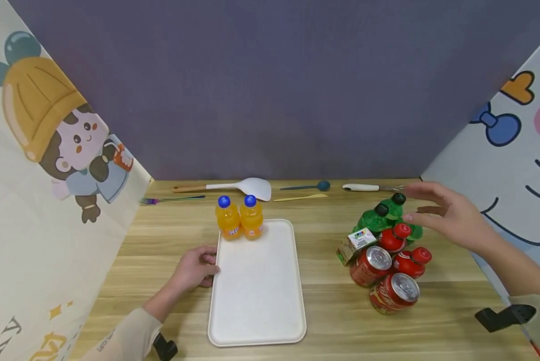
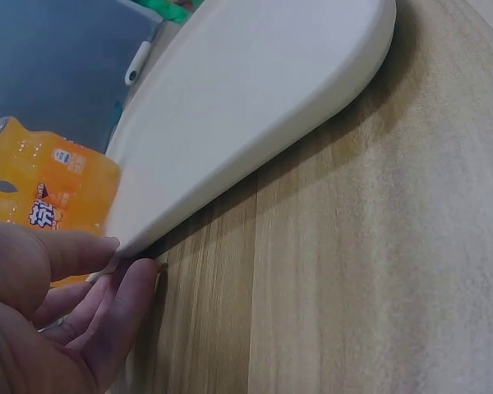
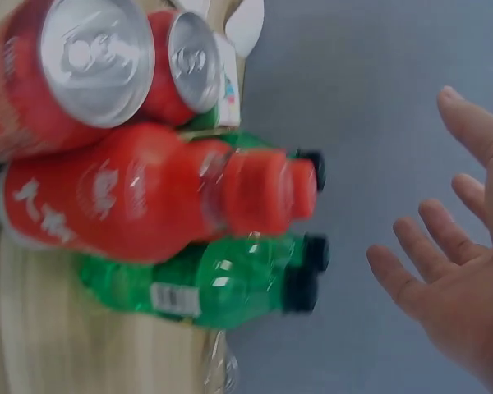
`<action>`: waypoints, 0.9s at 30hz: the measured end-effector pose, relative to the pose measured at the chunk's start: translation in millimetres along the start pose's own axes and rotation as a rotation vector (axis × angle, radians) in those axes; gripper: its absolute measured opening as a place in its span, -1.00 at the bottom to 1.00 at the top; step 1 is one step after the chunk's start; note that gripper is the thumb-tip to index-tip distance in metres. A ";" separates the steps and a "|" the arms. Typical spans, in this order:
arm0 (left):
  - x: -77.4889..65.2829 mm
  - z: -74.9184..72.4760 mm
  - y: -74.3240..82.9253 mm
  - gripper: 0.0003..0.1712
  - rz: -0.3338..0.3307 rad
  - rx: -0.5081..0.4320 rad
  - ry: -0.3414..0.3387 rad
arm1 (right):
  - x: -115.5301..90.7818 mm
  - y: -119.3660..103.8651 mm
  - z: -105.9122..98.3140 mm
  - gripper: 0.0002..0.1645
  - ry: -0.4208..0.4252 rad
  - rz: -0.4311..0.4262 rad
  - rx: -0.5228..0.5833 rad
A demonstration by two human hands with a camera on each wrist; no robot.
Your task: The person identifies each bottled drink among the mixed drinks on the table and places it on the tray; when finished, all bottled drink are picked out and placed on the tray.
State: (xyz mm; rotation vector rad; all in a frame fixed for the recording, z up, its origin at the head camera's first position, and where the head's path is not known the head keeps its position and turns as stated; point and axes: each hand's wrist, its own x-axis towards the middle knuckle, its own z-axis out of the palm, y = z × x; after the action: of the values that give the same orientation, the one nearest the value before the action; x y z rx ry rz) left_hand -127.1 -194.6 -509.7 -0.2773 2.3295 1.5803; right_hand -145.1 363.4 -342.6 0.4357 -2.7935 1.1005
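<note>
The left hand (image 1: 196, 268) pinches the rim of the white tray (image 1: 256, 291), left of the frame's center, with its thumb over the edge and fingers lower down. Two orange drink bottles (image 1: 228, 220) stand side by side at the tray's upper left corner. Should that pinch lift or tug the rim, the tray could tilt or slide and the tall bottles, being close to the edge, could topple.

At the right of the frame, the right hand (image 1: 450, 215) is spread wide, holding nothing, beside the green bottles (image 1: 373, 219). These are packed tightly with two red bottles (image 1: 409, 263), two red cans (image 1: 371, 268) and a small carton (image 1: 355, 245). The crowding is the main hazard there: a hand closing on one green cap could knock its neighbor, and a bottle drawn sideways could push over the light-looking carton. A grasp by the narrow cap alone might also slip or let the bottle swing.

The tray's lower part is bare, so a bottle set there off balance would have nothing beside it to lean on.
</note>
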 end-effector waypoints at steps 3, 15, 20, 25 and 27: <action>-0.6 -1.3 -0.2 -0.32 0.000 0.005 0.007 | -8.0 13.0 -3.1 -0.31 0.022 0.041 -0.006; -1.5 -2.7 -1.3 -0.32 -0.014 0.003 0.009 | -25.3 68.3 -4.5 -0.12 -0.010 0.228 -0.088; -1.1 -0.3 -1.3 -0.32 -0.014 -0.009 0.009 | -28.0 88.3 -3.2 -0.08 -0.049 0.296 -0.111; -0.4 1.8 -0.3 -0.32 -0.011 -0.008 0.014 | -29.2 106.2 0.0 -0.02 -0.066 0.297 -0.077; 0.2 2.1 0.1 -0.32 -0.007 -0.008 0.016 | -29.2 111.7 1.4 -0.03 -0.072 0.295 -0.062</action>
State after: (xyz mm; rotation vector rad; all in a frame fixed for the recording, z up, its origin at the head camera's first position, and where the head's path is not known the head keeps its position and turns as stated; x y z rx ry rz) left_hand -127.0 -192.6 -510.4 -0.3011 2.3320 1.5898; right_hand -151.1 446.9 -422.2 0.0563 -3.0161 1.0631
